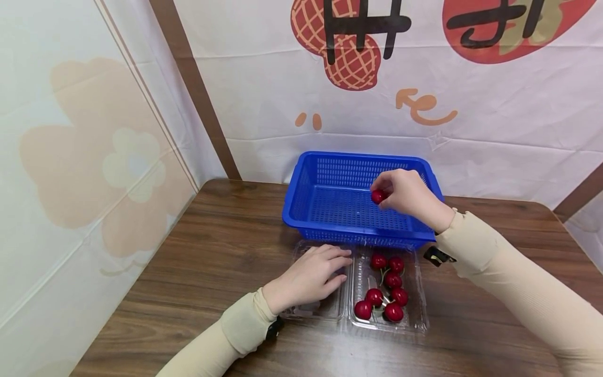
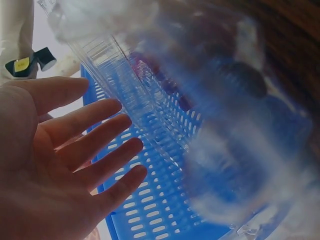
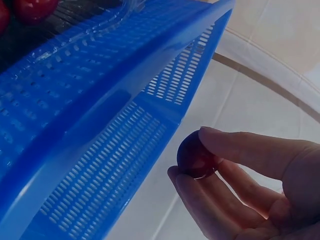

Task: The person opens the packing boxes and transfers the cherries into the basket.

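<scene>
Between thumb and fingertips, my right hand (image 1: 407,195) pinches a dark red cherry (image 1: 378,196) above the right part of the blue basket (image 1: 301,209). The right wrist view shows the same cherry (image 3: 196,155) held at the fingertips. My left hand (image 1: 313,275) lies over the lid half of a clear plastic clamshell box (image 1: 341,313), its fingers fairly straight. In the left wrist view the left hand's fingers (image 2: 100,145) are spread and hold nothing. Several red cherries (image 1: 393,280) with stems sit in the right half of the box.
The blue basket stands at the back of the brown wooden table (image 1: 226,235), directly behind the clamshell box. A white printed cloth (image 1: 264,94) hangs behind the table, and another one (image 1: 94,183) is on the left side.
</scene>
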`<state>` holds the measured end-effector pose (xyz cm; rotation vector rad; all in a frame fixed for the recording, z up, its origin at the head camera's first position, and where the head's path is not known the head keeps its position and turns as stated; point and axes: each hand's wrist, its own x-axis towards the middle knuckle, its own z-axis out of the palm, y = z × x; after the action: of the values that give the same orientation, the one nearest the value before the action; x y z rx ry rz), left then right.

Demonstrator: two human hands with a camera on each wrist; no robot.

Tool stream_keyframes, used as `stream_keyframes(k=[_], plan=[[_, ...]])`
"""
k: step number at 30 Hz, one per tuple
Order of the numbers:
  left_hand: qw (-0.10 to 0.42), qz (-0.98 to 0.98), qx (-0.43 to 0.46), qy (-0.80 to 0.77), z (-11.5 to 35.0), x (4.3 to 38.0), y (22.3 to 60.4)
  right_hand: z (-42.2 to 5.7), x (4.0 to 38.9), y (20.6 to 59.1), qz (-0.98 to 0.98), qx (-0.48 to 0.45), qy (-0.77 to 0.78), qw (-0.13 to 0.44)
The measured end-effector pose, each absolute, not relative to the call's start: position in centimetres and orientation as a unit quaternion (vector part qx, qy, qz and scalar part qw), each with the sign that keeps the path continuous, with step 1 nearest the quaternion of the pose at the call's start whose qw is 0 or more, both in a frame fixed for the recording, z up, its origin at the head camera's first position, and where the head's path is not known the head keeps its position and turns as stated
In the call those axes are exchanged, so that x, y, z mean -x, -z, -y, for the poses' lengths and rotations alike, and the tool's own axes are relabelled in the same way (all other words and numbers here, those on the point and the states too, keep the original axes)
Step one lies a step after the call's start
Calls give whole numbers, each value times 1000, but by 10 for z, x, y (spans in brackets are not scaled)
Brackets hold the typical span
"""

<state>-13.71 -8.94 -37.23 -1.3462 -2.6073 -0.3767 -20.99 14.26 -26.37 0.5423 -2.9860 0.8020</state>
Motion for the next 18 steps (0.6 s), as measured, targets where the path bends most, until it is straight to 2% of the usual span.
stream_keyframes(k=[18], plan=[[80, 882, 448, 127, 90, 136, 370, -124, 245, 268, 952, -128, -277, -8]])
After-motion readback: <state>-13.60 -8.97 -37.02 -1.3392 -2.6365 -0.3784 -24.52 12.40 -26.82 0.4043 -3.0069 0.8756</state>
